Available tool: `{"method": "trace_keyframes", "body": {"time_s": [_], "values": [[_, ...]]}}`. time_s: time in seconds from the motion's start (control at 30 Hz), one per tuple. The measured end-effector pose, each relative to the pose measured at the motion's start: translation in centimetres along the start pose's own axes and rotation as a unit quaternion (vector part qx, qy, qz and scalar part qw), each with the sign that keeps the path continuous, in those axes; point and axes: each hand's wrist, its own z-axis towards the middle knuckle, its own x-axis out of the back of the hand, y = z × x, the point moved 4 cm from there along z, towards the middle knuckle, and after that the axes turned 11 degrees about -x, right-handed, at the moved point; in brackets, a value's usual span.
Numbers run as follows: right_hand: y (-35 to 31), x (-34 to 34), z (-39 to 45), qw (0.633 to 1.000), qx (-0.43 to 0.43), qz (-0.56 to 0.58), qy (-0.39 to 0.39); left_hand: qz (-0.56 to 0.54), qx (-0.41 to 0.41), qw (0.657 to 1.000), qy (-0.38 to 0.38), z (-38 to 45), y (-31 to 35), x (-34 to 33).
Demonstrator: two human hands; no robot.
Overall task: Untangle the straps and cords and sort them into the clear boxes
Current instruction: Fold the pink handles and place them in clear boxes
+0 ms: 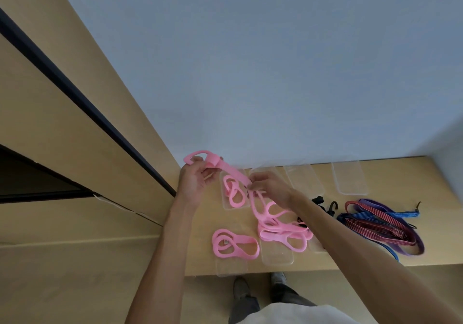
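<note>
A pink strap (225, 169) is stretched between my two hands above the table. My left hand (194, 181) grips its looped end at the far left. My right hand (269, 186) pinches the strap lower down, where it runs into a tangled pink pile (280, 228). A clear box (226, 204) under my hands holds a coiled pink strap (234, 191). Another coiled pink strap (234, 243) lies in a clear box (230, 268) at the table's front edge. Red, blue and purple cords (375, 223) lie tangled at the right.
Two more clear boxes (303, 177) (349, 177) stand along the back by the wall. A further clear box (276, 256) sits under the pink pile. Black hooks (325, 204) lie between the piles. Wooden table (411, 173); my shoes (260, 286) below its front edge.
</note>
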Motion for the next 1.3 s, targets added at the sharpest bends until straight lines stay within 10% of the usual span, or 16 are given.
{"method": "trace_keyframes", "body": {"time_s": [0.27, 0.43, 0.87, 1.1, 1.3], "values": [[0.8, 1.6, 1.3, 0.992, -0.064, 0.082, 0.068, 0.101, -0.018, 0.988, 0.112, 0.7, -1.4, 2.8], [-0.7, 1.0, 1.6, 0.974, -0.081, 0.138, 0.159, 0.489, -0.061, 0.864, 0.103, 0.4, -1.7, 3.3], [-3.7, -1.4, 2.2, 0.968, -0.001, 0.145, 0.206, 0.393, -0.133, 0.904, 0.107, 0.1, -2.1, 1.6], [-2.6, 0.2, 2.3, 0.963, -0.030, 0.024, 0.268, 0.051, -0.071, 0.977, 0.194, 0.9, -1.1, 3.9], [-1.9, 0.0, 2.2, 0.962, -0.069, 0.160, 0.210, 0.280, -0.094, 0.942, 0.159, 0.6, -1.5, 4.1]]}}
